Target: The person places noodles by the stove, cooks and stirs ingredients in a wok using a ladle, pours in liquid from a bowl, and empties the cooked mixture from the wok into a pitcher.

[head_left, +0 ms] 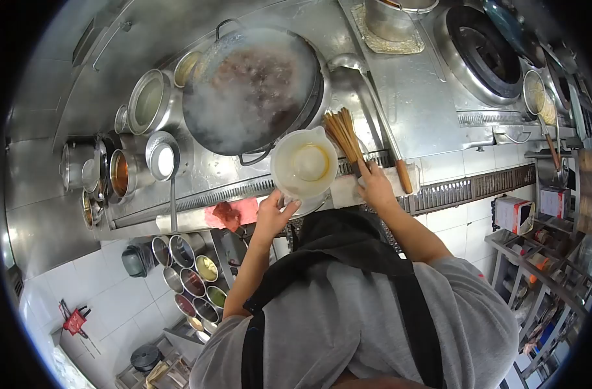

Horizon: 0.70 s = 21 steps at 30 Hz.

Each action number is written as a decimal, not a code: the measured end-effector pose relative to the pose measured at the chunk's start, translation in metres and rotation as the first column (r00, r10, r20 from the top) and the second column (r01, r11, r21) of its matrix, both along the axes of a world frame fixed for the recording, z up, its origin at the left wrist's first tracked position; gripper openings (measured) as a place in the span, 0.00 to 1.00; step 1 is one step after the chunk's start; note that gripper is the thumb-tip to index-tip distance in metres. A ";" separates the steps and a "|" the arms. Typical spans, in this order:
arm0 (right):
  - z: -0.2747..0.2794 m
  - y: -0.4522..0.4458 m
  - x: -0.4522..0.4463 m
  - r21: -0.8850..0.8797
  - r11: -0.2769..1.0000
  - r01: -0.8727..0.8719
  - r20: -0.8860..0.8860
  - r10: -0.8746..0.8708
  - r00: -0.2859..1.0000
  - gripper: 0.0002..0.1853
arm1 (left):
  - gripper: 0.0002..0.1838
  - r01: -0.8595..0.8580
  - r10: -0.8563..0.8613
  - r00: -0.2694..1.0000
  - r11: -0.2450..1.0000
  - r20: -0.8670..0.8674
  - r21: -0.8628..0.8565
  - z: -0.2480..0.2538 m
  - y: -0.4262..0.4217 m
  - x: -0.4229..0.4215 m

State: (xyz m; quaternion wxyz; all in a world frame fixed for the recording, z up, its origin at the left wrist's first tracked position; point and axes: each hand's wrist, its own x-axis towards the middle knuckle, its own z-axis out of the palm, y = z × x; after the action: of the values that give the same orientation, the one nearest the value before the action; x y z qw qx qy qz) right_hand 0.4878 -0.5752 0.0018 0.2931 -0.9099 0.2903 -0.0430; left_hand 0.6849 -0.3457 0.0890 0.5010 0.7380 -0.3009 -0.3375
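My left hand point(273, 215) is closed on the near edge of a white plastic jug point(282, 165), thumb on top. A little yellowish-brown liquid lies at the bottom of the jug, and its spout points away from me. My right hand point(378, 188) is closed around the dark handle end of a bamboo wok brush point(343, 135), its bristles pointing up and left. Just beyond the jug, a large wok point(199, 133) holds dark red-brown contents under steam; whether they are liquid or solid pieces is hard to make out.
A long ladle point(383, 123) with a wooden handle lies right of the brush. Left of the wok stand metal pots point(135, 175) and a skimmer point(173, 194). Cloths point(244, 211) lie along the front edge. Another burner point(481, 55) is at the far right.
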 end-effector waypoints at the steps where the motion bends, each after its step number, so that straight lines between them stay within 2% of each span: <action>1: -0.001 -0.005 -0.002 -0.009 1.000 -0.001 -0.003 0.001 1.000 0.36 | 0.20 -0.013 0.013 1.000 1.000 -0.020 -0.009 -0.008 -0.008 -0.001; 3: -0.003 -0.019 -0.004 -0.059 0.994 0.088 -0.068 -0.092 0.993 0.35 | 0.20 -0.024 0.022 0.998 0.999 -0.053 -0.026 -0.024 -0.028 -0.002; 5: 0.004 -0.024 -0.012 -0.097 0.992 0.079 -0.108 -0.089 0.990 0.36 | 0.20 -0.013 0.013 1.000 1.000 -0.013 0.014 -0.041 -0.045 -0.009; 7: 0.003 -0.031 -0.020 -0.247 0.967 0.070 -0.150 -0.109 0.983 0.36 | 0.21 -0.048 0.048 0.999 0.999 0.005 -0.016 -0.058 -0.065 -0.020; 8: 0.002 -0.031 -0.022 -0.248 0.966 0.067 -0.106 -0.096 0.990 0.31 | 0.22 -0.074 0.075 0.997 0.997 0.033 -0.031 -0.064 -0.073 -0.022; 9: 0.002 -0.035 -0.024 -0.261 0.965 0.037 -0.112 -0.069 0.991 0.31 | 0.22 -0.103 0.104 0.994 0.994 0.025 -0.044 -0.067 -0.080 -0.022; 11: 0.002 -0.046 -0.028 -0.097 0.994 0.048 0.058 -0.042 0.997 0.24 | 0.23 -0.021 0.014 0.998 0.991 0.055 0.133 -0.073 -0.083 -0.023; 12: 0.026 -0.049 -0.022 -0.021 0.993 0.112 0.111 -0.109 0.988 0.20 | 0.22 -0.069 0.060 0.995 0.992 0.084 0.109 -0.075 -0.079 -0.026; 13: 0.028 -0.054 -0.023 -0.031 0.997 0.077 0.102 -0.073 0.992 0.20 | 0.22 -0.103 0.096 0.993 0.990 0.074 0.100 -0.072 -0.070 -0.029; 15: 0.031 -0.066 -0.034 -0.119 0.968 0.220 0.032 -0.218 0.975 0.18 | 0.20 -0.217 0.216 0.860 0.975 0.463 -0.052 -0.059 -0.032 -0.047; 17: 0.026 -0.071 -0.039 -0.065 0.973 0.223 -0.258 -0.233 0.938 0.16 | 0.16 -0.055 0.015 0.975 0.983 0.224 0.174 -0.067 0.014 -0.070; 19: 0.003 -0.085 -0.044 -0.074 0.977 0.201 -0.240 -0.213 0.947 0.16 | 0.11 0.105 -0.095 0.934 0.994 0.345 -0.012 -0.081 0.022 -0.077; 20: -0.008 -0.092 -0.044 -0.066 0.977 0.202 -0.232 -0.212 0.949 0.15 | 0.11 0.082 -0.069 0.937 0.996 0.343 -0.023 -0.076 0.012 -0.077; 21: -0.014 -0.094 -0.045 -0.074 0.979 0.187 -0.240 -0.200 0.950 0.15 | 0.08 0.005 0.027 0.944 0.996 0.330 -0.095 -0.059 0.000 -0.081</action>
State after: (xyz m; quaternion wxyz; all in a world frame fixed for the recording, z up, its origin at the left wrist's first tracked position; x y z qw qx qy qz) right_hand 0.4429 -0.6687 -0.0125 0.2261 -0.8824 0.4111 0.0343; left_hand 0.6040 -0.3456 0.0300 0.4794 0.7613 -0.3922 -0.1916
